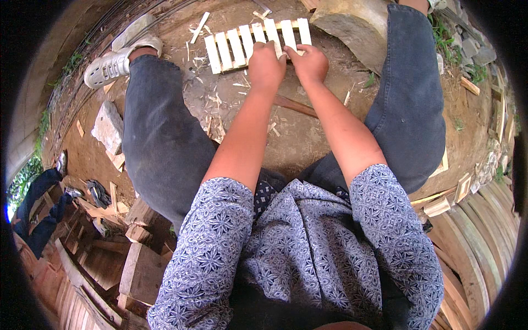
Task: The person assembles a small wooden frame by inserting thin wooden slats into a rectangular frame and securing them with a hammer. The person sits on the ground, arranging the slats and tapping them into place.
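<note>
A small slatted wooden panel (235, 47) of pale, fresh wood lies on the ground between my feet, its several slats set side by side over a thin crosspiece. One slat (271, 32) near the middle reaches farther out than its neighbours. My left hand (267, 67) is closed over the near end of the middle slats. Close beside it, my right hand (311, 64) is closed at the near edge of the panel, thumb toward the left hand. The fingertips of both hands are partly hidden. A dark brown wooden stick (296, 105) lies on the ground below my wrists.
A large rock (352, 30) stands right of the panel. Wood shavings (217, 102) and a loose strip (200, 27) litter the soil. A stone (108, 127) lies by my left leg. Planks (467, 247) are stacked at right; another person's legs (41, 212) show at far left.
</note>
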`<state>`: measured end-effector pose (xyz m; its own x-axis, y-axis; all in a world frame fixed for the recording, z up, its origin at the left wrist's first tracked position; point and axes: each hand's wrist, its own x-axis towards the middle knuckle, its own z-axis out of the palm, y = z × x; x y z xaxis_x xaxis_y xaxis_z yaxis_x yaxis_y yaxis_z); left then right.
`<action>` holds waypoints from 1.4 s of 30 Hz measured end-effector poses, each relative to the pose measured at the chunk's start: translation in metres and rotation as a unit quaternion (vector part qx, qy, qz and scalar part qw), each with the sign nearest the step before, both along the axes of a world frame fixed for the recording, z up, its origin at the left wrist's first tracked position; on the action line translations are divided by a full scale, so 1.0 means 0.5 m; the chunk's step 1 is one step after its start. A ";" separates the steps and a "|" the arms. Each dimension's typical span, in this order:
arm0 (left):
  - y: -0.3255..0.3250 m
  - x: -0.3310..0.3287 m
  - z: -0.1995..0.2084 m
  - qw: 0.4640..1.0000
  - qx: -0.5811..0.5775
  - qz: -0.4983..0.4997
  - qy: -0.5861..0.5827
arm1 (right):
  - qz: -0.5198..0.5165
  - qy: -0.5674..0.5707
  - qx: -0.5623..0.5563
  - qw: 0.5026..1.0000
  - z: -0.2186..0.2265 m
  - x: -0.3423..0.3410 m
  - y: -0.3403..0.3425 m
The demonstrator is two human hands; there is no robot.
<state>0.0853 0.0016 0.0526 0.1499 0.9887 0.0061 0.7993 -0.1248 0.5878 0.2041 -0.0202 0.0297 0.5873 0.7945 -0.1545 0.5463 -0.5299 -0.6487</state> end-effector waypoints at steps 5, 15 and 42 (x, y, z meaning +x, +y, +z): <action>0.008 0.000 -0.006 1.000 -0.003 -0.005 0.005 | -0.012 -0.008 -0.010 1.000 0.000 -0.004 0.003; 0.007 0.010 0.011 1.000 -0.021 -0.004 0.015 | -0.022 -0.002 -0.007 1.000 -0.020 0.005 0.003; 0.006 0.000 -0.010 1.000 0.012 -0.027 -0.005 | -0.031 0.028 0.035 0.999 -0.031 0.011 0.002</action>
